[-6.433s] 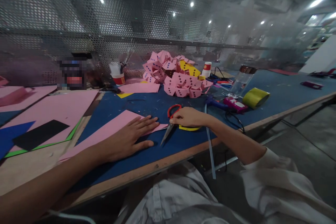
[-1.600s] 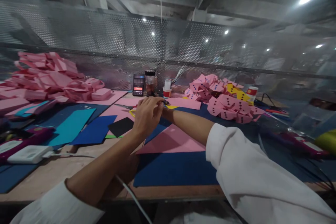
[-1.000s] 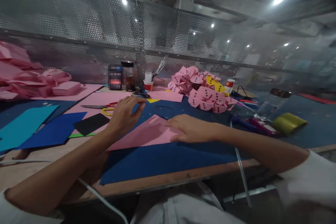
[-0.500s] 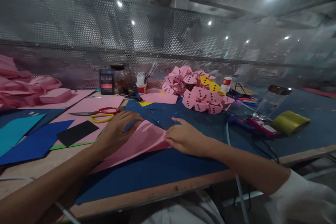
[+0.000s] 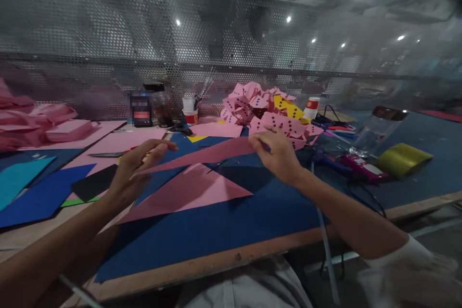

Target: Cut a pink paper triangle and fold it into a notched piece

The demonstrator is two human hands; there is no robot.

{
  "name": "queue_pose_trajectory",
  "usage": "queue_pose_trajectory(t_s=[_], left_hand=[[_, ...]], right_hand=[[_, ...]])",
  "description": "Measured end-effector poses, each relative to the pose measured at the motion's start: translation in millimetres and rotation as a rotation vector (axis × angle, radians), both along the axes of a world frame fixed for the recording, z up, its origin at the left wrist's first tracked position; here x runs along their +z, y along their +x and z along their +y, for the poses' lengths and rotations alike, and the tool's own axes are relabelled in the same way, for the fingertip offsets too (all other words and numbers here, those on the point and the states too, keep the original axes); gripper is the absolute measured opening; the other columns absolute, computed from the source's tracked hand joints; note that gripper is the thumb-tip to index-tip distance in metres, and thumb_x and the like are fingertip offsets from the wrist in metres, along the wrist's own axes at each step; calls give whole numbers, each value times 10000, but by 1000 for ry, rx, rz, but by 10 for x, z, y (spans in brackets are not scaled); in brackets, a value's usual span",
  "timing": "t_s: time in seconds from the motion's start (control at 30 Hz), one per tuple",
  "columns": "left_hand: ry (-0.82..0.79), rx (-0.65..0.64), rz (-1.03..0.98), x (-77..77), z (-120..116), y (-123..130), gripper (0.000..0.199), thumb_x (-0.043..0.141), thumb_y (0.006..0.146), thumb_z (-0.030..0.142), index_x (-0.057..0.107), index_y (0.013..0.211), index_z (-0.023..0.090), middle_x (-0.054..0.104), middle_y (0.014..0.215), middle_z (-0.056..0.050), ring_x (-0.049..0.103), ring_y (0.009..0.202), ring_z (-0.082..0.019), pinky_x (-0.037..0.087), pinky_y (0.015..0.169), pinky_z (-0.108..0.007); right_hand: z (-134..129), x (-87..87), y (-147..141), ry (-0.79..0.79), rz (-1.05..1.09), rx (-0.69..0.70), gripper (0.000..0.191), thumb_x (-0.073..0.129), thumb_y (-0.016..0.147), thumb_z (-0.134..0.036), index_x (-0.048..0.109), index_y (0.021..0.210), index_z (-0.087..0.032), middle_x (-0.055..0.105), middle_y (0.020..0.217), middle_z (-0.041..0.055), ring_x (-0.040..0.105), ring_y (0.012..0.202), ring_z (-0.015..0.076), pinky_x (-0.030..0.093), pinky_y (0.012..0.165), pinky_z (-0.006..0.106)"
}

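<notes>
A long pink paper strip is stretched in the air between my two hands. My right hand pinches its right end, near the dotted pink paper pieces. At the strip's left end is my left hand, slightly blurred; its thumb and fingers are apart, and whether it grips the strip is hidden. Below the strip, a pink paper sheet with a pointed top lies on the blue mat. Scissors lie partly hidden behind my left hand.
Blue and black paper lie at left, with pink folded paper behind. A paper cup and dark jar stand at the back. A glue gun, clear jar and yellow roll are at right.
My right hand has risen and moved right, lifting a pink strip off the sheet. My left hand has shifted left and up. The pointed pink sheet stays on the mat.
</notes>
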State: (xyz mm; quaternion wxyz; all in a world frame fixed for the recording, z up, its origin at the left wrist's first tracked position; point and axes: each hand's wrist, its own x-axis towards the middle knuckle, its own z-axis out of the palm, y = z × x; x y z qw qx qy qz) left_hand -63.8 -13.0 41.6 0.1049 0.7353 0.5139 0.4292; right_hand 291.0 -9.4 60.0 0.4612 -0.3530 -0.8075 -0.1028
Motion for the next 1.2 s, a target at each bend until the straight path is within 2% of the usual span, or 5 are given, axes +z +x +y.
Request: queue_pose_trajectory(t_s=[0.2,0.4,0.73,0.87,1.2], left_hand=[[-70,-277,253,-143,37,77,378,590,1011,533,760,1233,278,751,1298,-17,662,1235,-279,507,1088,-385],[12,-524,596,-282,100,202,435,468,1096,473,601,1494,360,511,1632,-5,381,1548,-314,317,1272,-528],[146,-263,649,-364,313,283,487,425,1076,506,618,1465,286,512,1627,-86,435,1509,-344,324,1246,-577],[57,-461,639,-298,117,302,457,464,1074,535,667,1413,307,630,1518,-41,485,1472,-296,383,1238,-495],[110,-627,615,-240,-159,403,323,582,1065,363,719,1357,365,743,1365,-21,660,1304,-234,477,1188,-415]], right_hand=[[124,124,190,-163,237,-99,364,511,1053,-449,719,900,-192,732,828,57,650,787,204,465,759,317],[237,118,246,-249,306,-93,455,497,1031,-549,696,846,-183,702,799,49,617,767,198,427,717,299],[275,133,285,-238,382,-49,402,515,998,-518,616,778,-197,632,730,29,550,697,170,398,693,307],[302,146,302,-234,411,-42,402,511,996,-524,604,780,-198,629,745,30,551,704,171,405,711,320],[282,158,318,-276,421,-50,385,529,995,-503,590,760,-204,639,766,32,553,716,174,427,711,312]])
